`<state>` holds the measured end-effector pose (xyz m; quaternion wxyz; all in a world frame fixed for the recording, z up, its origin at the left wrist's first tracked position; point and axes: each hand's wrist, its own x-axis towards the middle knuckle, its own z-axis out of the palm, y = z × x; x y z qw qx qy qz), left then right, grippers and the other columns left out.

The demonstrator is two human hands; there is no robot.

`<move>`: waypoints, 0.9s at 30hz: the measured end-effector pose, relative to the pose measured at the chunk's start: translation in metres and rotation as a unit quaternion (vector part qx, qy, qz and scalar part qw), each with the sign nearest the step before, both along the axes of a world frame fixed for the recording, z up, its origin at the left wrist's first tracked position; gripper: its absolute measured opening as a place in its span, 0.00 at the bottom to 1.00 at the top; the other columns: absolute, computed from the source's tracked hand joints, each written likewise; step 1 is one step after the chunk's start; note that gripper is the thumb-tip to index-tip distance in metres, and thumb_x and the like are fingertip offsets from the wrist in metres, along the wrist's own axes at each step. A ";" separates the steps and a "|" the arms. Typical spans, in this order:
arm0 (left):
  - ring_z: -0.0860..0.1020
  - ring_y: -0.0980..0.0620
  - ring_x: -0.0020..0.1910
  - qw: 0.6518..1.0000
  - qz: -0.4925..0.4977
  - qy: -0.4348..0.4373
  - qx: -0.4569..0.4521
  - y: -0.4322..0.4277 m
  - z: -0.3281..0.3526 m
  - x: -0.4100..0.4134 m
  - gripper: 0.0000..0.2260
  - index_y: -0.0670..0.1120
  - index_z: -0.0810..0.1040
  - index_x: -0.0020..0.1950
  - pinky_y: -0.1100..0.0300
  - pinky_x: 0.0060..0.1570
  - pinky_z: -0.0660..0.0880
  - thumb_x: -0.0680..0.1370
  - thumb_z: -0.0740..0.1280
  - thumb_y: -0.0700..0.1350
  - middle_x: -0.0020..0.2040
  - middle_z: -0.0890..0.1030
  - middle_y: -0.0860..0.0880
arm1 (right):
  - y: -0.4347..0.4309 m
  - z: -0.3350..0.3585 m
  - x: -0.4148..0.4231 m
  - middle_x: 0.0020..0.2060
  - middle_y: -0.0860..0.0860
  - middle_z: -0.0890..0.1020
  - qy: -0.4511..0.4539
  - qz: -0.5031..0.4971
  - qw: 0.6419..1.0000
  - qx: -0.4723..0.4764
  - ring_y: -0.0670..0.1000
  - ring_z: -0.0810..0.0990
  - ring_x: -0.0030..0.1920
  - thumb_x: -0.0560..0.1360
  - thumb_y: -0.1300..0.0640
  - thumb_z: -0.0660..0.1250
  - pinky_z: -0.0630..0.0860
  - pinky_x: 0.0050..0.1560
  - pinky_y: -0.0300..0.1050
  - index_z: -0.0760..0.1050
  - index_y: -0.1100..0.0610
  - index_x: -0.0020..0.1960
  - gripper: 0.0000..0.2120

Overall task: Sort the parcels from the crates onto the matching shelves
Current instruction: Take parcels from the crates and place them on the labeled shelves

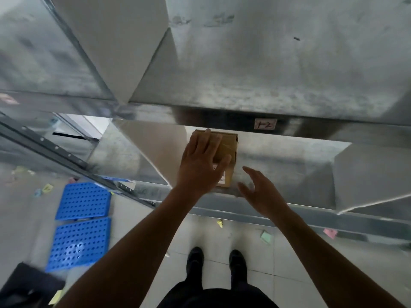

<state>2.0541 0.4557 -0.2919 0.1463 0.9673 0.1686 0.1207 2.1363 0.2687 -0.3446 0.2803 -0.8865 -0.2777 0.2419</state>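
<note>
Head view, looking down at a metal rack.

Box: small cardboard parcel, sits on the lower shelf near its front edge, toward the left end of that bay. White label on its near face, text not readable.

Left hand: flat on top of the box, fingers straight and spread, thumb out to the right across the near top edge. Not curled round it, just resting on it.

Right hand: just right of the box at the shelf's front lip, fingers loosely curved, palm toward the box, holding nothing. Can't tell if it touches the box.

Tag reading "1-2" is on the front rail of the shelf above, up and right of the box.

Floor: two blue perforated panels to the left, scattered paper notes, black shoes below the arms.
</note>
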 end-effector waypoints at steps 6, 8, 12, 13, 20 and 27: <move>0.59 0.39 0.79 1.000 0.003 0.013 -0.005 0.000 -0.004 0.007 0.29 0.45 0.68 0.78 0.42 0.75 0.63 0.82 0.61 0.60 0.78 0.66 0.43 | -0.019 -0.022 0.025 0.83 0.54 0.60 -0.092 0.089 0.988 -0.086 0.58 0.57 0.82 0.85 0.38 0.55 0.52 0.81 0.63 0.58 0.50 0.83 0.30; 0.60 0.39 0.78 1.000 -0.008 0.018 -0.002 0.001 -0.002 0.009 0.28 0.44 0.70 0.77 0.42 0.76 0.62 0.82 0.61 0.59 0.77 0.67 0.42 | -0.020 -0.030 0.029 0.84 0.53 0.56 -0.091 0.099 0.985 -0.105 0.58 0.52 0.84 0.84 0.36 0.52 0.48 0.81 0.64 0.56 0.48 0.83 0.31; 0.58 0.37 0.80 1.000 0.004 0.021 0.021 0.002 -0.001 0.006 0.29 0.45 0.68 0.79 0.39 0.76 0.60 0.83 0.62 0.60 0.80 0.65 0.42 | -0.023 -0.037 0.024 0.83 0.55 0.58 -0.080 0.133 0.981 -0.119 0.59 0.54 0.83 0.84 0.36 0.53 0.51 0.80 0.66 0.56 0.49 0.83 0.31; 0.54 0.38 0.82 0.999 0.016 0.026 0.019 0.000 -0.001 0.003 0.30 0.47 0.65 0.81 0.39 0.77 0.57 0.83 0.60 0.61 0.82 0.61 0.43 | -0.024 -0.036 0.019 0.83 0.55 0.59 -0.081 0.140 0.980 -0.118 0.59 0.55 0.83 0.84 0.37 0.54 0.52 0.80 0.66 0.56 0.49 0.83 0.31; 0.52 0.44 0.83 0.990 0.117 -0.068 -0.029 -0.044 0.000 -0.081 0.31 0.48 0.62 0.81 0.43 0.80 0.56 0.83 0.58 0.62 0.82 0.61 0.48 | -0.017 -0.005 -0.052 0.83 0.52 0.60 -0.076 0.182 0.976 -0.088 0.56 0.54 0.83 0.84 0.36 0.51 0.46 0.81 0.63 0.54 0.49 0.84 0.32; 0.40 0.50 0.83 0.958 0.276 0.025 -0.072 -0.063 -0.038 -0.290 0.30 0.56 0.57 0.82 0.43 0.80 0.41 0.83 0.51 0.67 0.84 0.51 0.56 | 0.022 0.013 -0.172 0.84 0.52 0.56 -0.118 0.285 0.948 -0.079 0.55 0.48 0.84 0.85 0.37 0.51 0.43 0.83 0.60 0.53 0.48 0.84 0.31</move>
